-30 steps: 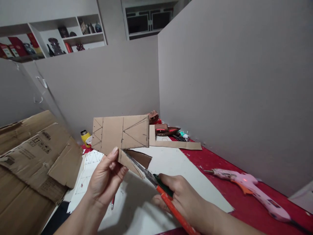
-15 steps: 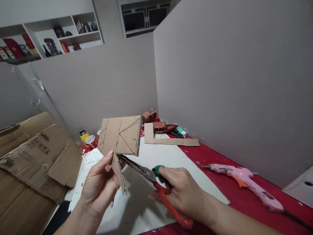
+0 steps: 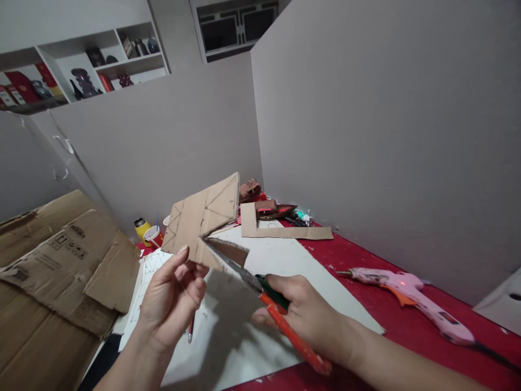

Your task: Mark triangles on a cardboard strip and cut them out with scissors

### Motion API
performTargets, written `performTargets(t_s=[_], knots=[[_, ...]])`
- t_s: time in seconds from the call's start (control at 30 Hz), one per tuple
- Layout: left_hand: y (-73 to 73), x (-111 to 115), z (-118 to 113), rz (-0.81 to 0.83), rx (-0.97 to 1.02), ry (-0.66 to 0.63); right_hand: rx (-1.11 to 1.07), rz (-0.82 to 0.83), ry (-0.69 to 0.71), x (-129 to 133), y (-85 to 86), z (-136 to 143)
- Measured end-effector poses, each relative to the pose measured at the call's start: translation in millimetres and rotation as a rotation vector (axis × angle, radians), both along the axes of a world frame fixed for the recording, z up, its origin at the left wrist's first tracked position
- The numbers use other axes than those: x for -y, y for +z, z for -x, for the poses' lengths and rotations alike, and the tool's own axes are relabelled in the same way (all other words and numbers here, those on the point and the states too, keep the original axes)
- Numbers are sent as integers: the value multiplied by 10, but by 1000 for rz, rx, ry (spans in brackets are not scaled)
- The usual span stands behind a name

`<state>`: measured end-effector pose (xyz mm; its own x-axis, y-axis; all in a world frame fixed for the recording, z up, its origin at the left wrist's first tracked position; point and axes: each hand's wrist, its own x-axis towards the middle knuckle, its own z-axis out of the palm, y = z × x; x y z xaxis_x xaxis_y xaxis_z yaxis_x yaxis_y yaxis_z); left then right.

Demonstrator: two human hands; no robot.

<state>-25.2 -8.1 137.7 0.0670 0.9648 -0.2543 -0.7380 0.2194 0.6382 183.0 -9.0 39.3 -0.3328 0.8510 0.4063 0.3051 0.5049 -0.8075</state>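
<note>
My left hand [image 3: 173, 296] pinches the lower left edge of a brown cardboard piece [image 3: 193, 214], thumb on top and fingers beneath. Dark pen lines, zigzags and straight strokes, run across its face. In my right hand [image 3: 303, 309] are scissors [image 3: 272, 307] with one green and one red handle. Their blades point up and left, into a cut in the cardboard. Beside the blades a cut flap [image 3: 232, 252] sticks out to the right, partly folded away from the rest. How far the blades are apart is hard to see.
A pink glue gun [image 3: 415, 301] with a lit red light lies on the red tabletop [image 3: 350, 271] at right. An L-shaped cardboard strip [image 3: 285, 232] rests behind the white sheet [image 3: 264, 347]. Large folded cardboard [image 3: 61, 282] stands at left, near a paper cup [image 3: 152, 237] and yellow bottle [image 3: 141, 228].
The cardboard has tilted, its right side rising. The flap by the cut now points right instead of down. The scissors have shifted slightly, and a pen on the sheet shows more.
</note>
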Motion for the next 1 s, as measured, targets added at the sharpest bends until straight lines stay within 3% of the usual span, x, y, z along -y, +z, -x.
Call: performTargets(t_s=[0.13, 0.2, 0.37, 0.43, 0.5, 0.67, 1.0], knots=[[-94, -80, 27, -138, -186, -108, -151, 239, 5, -69, 45, -12], [-169, -69, 10, -333, -407, -63, -186, 302, -27, -112, 57, -19], [-346, -97, -4, -1093, -1234, 615, -196, 368, -14, -147, 45, 3], [-403, -206, 50, -1296, -1569, 673, -155, 382, 6, -128, 19, 24], [-454, -346, 129, -1351, -1785, 688, -99, 369, 21, -102, -13, 45], [-540, -579, 275, -1469, -1834, 813, -28, 374, 79, -69, -70, 79], [-478, -448, 229, -1452, -1684, 703, 46, 349, 30, -67, -49, 61]])
